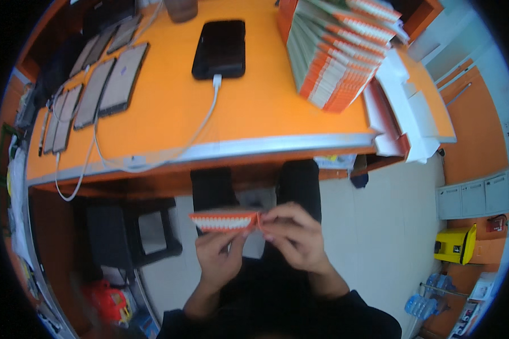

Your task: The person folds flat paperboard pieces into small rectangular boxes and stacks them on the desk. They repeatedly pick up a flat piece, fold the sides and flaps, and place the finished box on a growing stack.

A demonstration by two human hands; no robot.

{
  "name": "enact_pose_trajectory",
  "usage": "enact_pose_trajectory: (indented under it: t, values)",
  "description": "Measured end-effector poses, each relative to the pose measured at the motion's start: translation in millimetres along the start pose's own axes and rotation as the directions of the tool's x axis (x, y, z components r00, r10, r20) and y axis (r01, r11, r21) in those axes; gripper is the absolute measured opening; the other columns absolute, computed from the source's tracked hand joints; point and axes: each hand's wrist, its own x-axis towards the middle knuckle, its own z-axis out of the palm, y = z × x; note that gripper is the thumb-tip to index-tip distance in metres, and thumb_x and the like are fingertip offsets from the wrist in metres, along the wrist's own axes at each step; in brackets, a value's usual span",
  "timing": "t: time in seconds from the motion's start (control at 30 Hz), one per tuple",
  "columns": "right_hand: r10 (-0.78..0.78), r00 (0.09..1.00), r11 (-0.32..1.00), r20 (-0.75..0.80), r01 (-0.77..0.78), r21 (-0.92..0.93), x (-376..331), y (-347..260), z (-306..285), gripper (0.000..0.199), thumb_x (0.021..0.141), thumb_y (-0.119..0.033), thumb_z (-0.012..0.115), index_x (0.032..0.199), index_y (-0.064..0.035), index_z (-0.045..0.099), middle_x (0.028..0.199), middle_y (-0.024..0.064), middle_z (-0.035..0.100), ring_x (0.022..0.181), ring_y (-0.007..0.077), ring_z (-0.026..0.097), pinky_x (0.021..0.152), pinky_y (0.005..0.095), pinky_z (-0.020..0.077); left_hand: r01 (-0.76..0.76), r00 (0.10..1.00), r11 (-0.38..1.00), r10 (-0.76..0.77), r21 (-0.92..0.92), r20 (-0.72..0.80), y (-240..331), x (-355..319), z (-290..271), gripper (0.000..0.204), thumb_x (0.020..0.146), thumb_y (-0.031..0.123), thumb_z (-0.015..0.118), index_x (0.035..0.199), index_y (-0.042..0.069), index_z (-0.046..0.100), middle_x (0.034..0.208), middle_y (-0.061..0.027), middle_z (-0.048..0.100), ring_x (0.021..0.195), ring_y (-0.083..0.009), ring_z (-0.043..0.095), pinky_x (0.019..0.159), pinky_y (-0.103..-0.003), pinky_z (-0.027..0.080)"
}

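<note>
Above my lap, both hands hold a narrow orange carton [225, 221] with a row of white shapes along its side. My left hand [220, 260] grips it from below, the thumb and fingers pressed on its lower edge. At the right end, my right hand [297, 234] pinches the carton's end between thumb and fingers; a small orange flap shows there. What the carton contains is hidden. On the table ahead, to the right, stands a fanned stack of similar orange-and-white cartons [342, 68].
An orange table [164, 107] with a metal front edge lies ahead. A black phone [220, 50] is plugged into a white cable [206, 121]. Several phones [121, 79] lie at the left. An opened white box [404, 107] sits at the right edge. A black stool [133, 231] stands below left.
</note>
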Motion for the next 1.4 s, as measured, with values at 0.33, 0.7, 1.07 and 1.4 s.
enact_pose_trajectory:
  t: [0.33,0.7,1.07,1.4]
  values:
    - [0.09,0.996,0.993,-0.03,-0.087,0.082,2.7,0.1,10.9,0.014,0.088,0.001,0.071,0.102,0.0023,0.074,0.113,0.0138,0.062,0.097,0.0204,0.065,0.079,0.0293,0.0548,0.034,0.998,0.981,-0.043,-0.193,-0.043,-6.0,-0.8,6.3,0.016,0.092,-0.001,0.068,0.107,-0.005,0.072,0.091,-0.0141,0.076,0.079,-0.0124,0.072,0.066,-0.022,0.054]
    - [0.089,0.994,0.995,-0.064,-0.085,0.061,0.6,2.5,11.9,0.015,0.088,-0.002,0.072,0.102,0.0025,0.074,0.112,0.014,0.062,0.097,0.0204,0.066,0.079,0.0287,0.0561,0.013,0.998,0.996,-0.019,-0.093,-0.062,-11.2,-3.2,8.0,0.016,0.089,0.003,0.073,0.104,-0.004,0.075,0.093,-0.0169,0.076,0.08,-0.02,0.074,0.066,-0.025,0.054]
    - [0.042,0.997,0.999,-0.07,-0.042,-0.003,3.4,-1.9,11.6,0.02,0.083,0.003,0.075,0.103,0.0022,0.074,0.111,0.0138,0.062,0.089,0.0189,0.067,0.071,0.0289,0.0579,-0.098,0.992,0.995,0.097,-0.011,-0.078,-5.8,0.6,8.3,0.016,0.088,-0.001,0.072,0.104,-0.004,0.074,0.086,-0.0132,0.075,0.072,-0.0101,0.069,0.059,-0.021,0.049]
    - [0.02,0.994,0.997,-0.107,-0.028,-0.07,4.8,-1.7,14.3,0.018,0.079,0.005,0.077,0.097,0.0026,0.074,0.108,0.0149,0.067,0.088,0.0228,0.07,0.074,0.0313,0.0578,-0.167,0.982,0.984,0.172,0.068,-0.078,-11.7,-0.9,11.8,0.015,0.087,-0.002,0.072,0.101,-0.005,0.074,0.084,-0.0149,0.075,0.069,-0.0162,0.071,0.059,-0.024,0.05]
